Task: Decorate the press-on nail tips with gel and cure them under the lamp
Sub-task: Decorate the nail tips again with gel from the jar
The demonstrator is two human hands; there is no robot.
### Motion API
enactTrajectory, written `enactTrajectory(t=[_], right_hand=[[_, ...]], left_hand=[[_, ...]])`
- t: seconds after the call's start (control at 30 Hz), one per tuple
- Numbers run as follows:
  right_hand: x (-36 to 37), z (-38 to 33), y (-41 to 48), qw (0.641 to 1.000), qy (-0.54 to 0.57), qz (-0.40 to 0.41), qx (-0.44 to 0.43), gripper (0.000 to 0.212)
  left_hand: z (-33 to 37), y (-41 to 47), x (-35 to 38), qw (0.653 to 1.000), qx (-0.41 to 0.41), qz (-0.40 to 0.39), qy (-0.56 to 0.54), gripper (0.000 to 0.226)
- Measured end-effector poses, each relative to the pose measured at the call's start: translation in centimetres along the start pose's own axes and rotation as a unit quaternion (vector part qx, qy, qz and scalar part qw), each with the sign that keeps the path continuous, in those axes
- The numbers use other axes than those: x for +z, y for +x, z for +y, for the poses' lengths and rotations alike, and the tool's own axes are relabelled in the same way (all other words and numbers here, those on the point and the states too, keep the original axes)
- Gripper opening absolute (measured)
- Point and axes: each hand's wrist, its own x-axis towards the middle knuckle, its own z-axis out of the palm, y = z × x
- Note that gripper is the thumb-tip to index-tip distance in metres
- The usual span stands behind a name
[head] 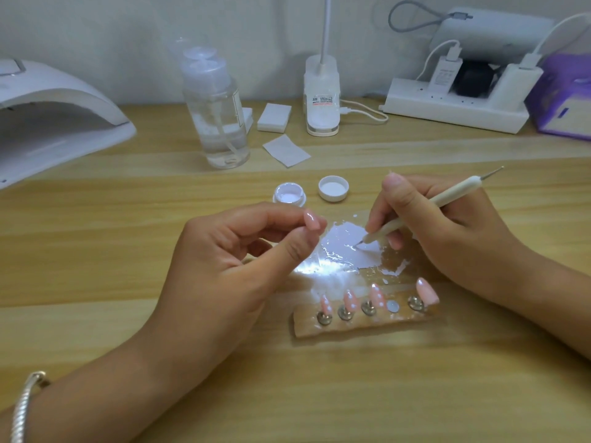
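Nearest, a silver bracelet (23,409) is worn on the left wrist. One pink nail tip (311,220) is pinched in the grip of the left hand (230,266) and held up, likely ready for dots. A dotting pen (443,202) is pinched in the grip of the right hand (447,233), its point dipped in white gel (343,238) for loading. Four tips (350,298) are stuck on the holder strip (367,327).

Stretches from 7 o'clock toward centre with the left forearm. Pinches a pink nail tip (311,220) between thumb and forefinger of the left hand (224,266), remaining fingers curled beneath. Lies from 4 o'clock with the right forearm. Grips a dotting pen (447,199) pencil-fashion in the right hand (454,238), lower tip aimed toward 8 o'clock.
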Motion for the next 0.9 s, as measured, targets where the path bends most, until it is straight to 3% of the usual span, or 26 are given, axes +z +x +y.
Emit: enactTrajectory(t=[0.77, 0.9], right_hand=[[0.01, -0.10, -0.03, 0.999, 0.001, 0.044, -0.012, 0.048], [-0.06, -0.16, 0.00, 0.999, -0.002, 0.041, -0.015, 0.048]], left_hand=[[-0.29, -0.16, 0.01, 1.000, -0.009, -0.009, -0.007, 0.008], [-0.33, -0.20, -0.03, 1.000, -0.003, -0.010, -0.009, 0.015]])
